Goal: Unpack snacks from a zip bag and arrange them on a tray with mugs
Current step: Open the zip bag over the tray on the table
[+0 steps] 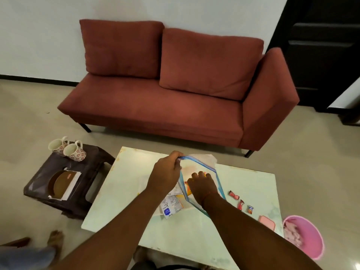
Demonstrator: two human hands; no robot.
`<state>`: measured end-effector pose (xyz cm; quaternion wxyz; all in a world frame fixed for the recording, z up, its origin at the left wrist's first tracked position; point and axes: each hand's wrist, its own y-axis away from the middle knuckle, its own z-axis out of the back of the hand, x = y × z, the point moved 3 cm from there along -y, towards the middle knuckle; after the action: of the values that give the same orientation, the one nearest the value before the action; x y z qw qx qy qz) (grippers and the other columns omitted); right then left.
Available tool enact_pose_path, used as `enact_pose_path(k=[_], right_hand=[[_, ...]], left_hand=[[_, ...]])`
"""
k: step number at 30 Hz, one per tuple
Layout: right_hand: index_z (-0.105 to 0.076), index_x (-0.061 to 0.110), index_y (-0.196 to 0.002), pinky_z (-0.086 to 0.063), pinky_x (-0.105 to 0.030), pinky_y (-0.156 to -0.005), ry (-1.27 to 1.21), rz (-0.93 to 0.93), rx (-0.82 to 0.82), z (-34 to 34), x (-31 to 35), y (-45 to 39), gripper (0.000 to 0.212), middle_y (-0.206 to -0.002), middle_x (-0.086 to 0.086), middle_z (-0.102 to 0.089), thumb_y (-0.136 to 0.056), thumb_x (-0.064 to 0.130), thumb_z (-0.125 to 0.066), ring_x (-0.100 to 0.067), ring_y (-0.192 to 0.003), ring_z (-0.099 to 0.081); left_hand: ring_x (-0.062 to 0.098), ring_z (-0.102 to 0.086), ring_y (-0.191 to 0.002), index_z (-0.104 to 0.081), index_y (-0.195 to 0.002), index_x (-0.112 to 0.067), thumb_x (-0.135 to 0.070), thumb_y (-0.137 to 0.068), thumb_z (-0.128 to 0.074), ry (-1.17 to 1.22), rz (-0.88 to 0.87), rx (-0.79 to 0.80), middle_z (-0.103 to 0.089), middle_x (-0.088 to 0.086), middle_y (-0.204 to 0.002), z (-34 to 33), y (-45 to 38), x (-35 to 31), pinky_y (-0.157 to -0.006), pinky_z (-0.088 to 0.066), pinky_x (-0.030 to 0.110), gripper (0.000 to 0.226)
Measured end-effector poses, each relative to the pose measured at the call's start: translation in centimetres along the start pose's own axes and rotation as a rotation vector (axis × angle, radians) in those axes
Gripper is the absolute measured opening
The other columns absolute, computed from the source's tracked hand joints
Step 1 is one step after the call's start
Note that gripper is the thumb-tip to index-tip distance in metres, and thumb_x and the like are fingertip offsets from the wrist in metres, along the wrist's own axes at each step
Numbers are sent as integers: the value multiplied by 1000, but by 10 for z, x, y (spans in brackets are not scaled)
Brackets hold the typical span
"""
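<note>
Plastic, dark brown, is the stool (64,184) that stands to the left of the pale table (124,191); on its far edge two flowered mugs (67,148) lie tipped on their sides, touching each other, and on its near part rests a brown round tray (60,185) on some white paper. No snack is on the tray yet.

On the table, towards its middle, the left hand (165,172) pinches the blue zip edge of the clear zip bag (198,164) and lifts it, so the mouth is held open; the fingers are closed tight on that edge. Just right of it, the right hand (201,185) is inside the mouth of the bag with fingers curled, seemingly around an orange packet, but I cannot tell if it really holds something. A white and blue packet (170,206) lies near the bag on its near side.

Further right on the table, three small wrapped candies (240,202) lie in a loose row, and a pink flat box (266,222) lies near the right corner. On the floor right of the table stands a pink bucket (305,236).

I judge the step is unpacking, about half done. The next move calls for drawing the right hand out with one snack while the left keeps the mouth wide, then carrying the snacks to the tray.
</note>
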<state>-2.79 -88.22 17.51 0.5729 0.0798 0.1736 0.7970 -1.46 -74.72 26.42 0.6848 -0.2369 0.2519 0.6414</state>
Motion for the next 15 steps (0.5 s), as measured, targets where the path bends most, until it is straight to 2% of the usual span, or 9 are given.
enact_pose_path(k=[4,8,12,15], right_hand=[[-53,4,-129,-35,-40,-104,-6,43,-15,9,-5,3,33,-134,-16,-54,-103,5,-32,-34,-125,-49],[-57,9,-127,-41,-42,-100,-27,92,-36,27,8,1,31,-130,-14,-58,-103,11,-36,-34,-121,-55],[-65,21,-124,-50,-36,-86,-288,61,-90,41,31,-9,30,-117,-8,-67,-100,28,-48,-32,-107,-64],[-66,24,-117,-52,-33,-82,-409,9,-152,44,48,-21,25,-109,-3,-70,-95,31,-57,-28,-99,-67]], left_hand=[[16,-70,-93,-58,-122,-21,-26,-102,-44,16,1,-48,-72,0,-111,4,6,0,-74,-61,28,25],[18,-71,-91,-59,-119,-21,-25,-102,-45,-2,104,-34,-71,2,-111,3,5,24,-76,-61,31,22],[20,-71,-86,-60,-115,-20,-24,-102,-45,-16,195,-37,-72,5,-108,7,2,54,-75,-62,36,20],[22,-69,-84,-60,-118,-15,-21,-101,-48,-27,234,-46,-72,9,-104,14,-5,79,-79,-59,30,22]])
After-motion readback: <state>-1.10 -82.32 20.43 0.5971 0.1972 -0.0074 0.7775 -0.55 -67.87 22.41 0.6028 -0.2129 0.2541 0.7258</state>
